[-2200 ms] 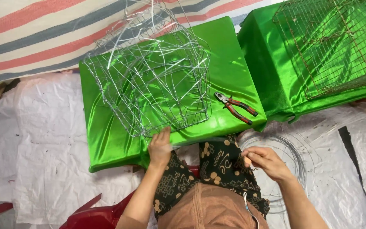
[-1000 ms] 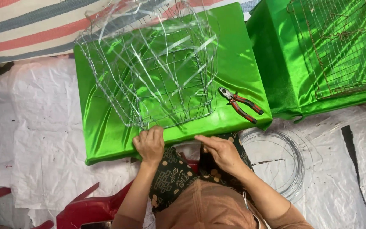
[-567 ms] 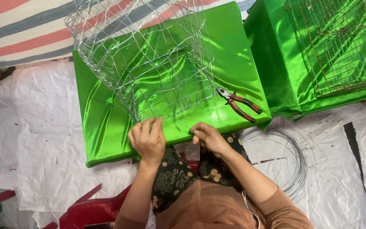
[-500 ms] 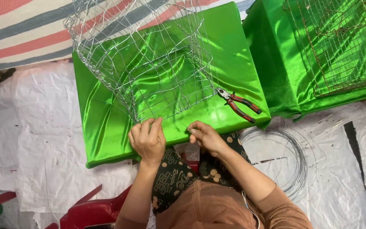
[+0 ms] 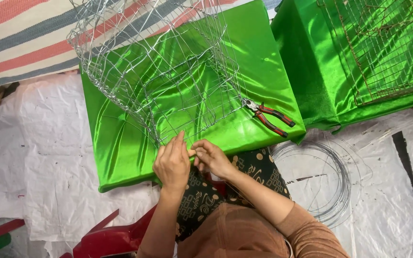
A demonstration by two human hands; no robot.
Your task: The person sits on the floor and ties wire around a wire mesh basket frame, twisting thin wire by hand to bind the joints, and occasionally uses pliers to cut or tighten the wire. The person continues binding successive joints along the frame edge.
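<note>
While your left hand (image 5: pixel 171 164) and right hand (image 5: pixel 210 156) meet at the near lower edge of the wire cage (image 5: pixel 158 71), their fingers pinch its wire together. That cage rests tilted on the green-draped worktop (image 5: pixel 120 148), with red-handled pliers (image 5: pixel 269 117) just right of it.

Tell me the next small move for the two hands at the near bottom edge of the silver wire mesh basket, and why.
Probably finish twisting the wire end at that spot: the left hand and right hand meet at the near edge of the silver wire mesh basket on the green satin-covered block, while the red-handled pliers lie unused beside it.
</note>
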